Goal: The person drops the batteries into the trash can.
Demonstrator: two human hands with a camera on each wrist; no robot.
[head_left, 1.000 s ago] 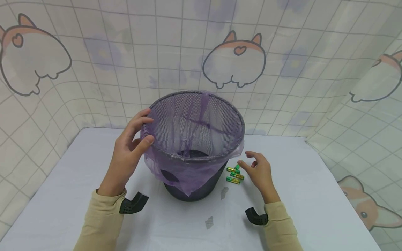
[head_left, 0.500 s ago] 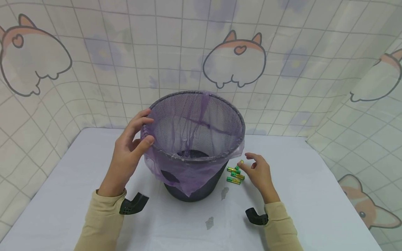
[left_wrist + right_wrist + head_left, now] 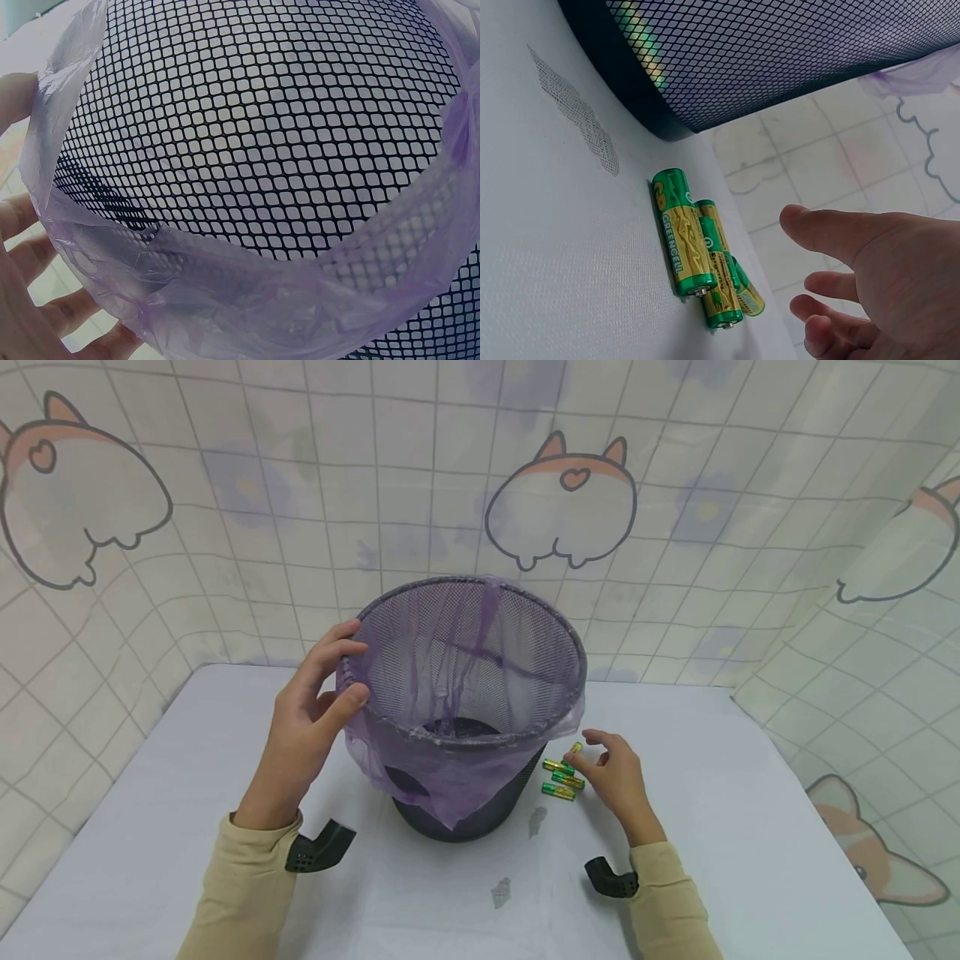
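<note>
A black mesh wastebasket (image 3: pixel 453 822) stands upright on the table, lined with a thin purple bag (image 3: pixel 450 785) folded over its rim. My left hand (image 3: pixel 300 718) holds the basket's left rim through the bag, thumb and fingers spread along it. In the left wrist view, its fingers (image 3: pixel 26 255) lie against the outside of the bag. Several green and gold batteries (image 3: pixel 558 792) lie at the basket's right foot. Beside them is my right hand (image 3: pixel 618 777), thumb and forefinger apart. The right wrist view shows the batteries (image 3: pixel 682 232) on the cloth, with nothing between thumb and fingers.
A white cloth covers the table (image 3: pixel 420 910), and two grey patches (image 3: pixel 500 893) show on it in front of the basket. Behind stands a tile-patterned curtain (image 3: pixel 405 477) with cartoon animals. Black wrist mounts (image 3: pixel 321 847) stick out from both sleeves.
My right hand has dropped slightly toward the person, and more of the farthest battery shows beyond the thumb. My left hand and the basket have stayed put.
</note>
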